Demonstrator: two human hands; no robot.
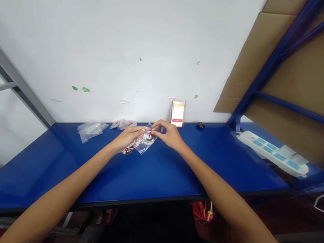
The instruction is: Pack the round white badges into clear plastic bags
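Observation:
A clear plastic bag is held up between my hands, above the blue table. Inside or against it shows a small round silvery disc with a red part; I cannot tell which. My left hand pinches the bag's left upper edge between thumb and fingers. From the other side, my right hand has thumb and fingertips closed at the bag's upper right edge, close to the disc. Just below my left hand, another round silvery piece with red on it lies on the table.
Several flat clear bags lie at the back left of the blue table. Small bagged pieces with red sit by the wall. A lit phone leans there, near a black mouse. A white power strip is at right.

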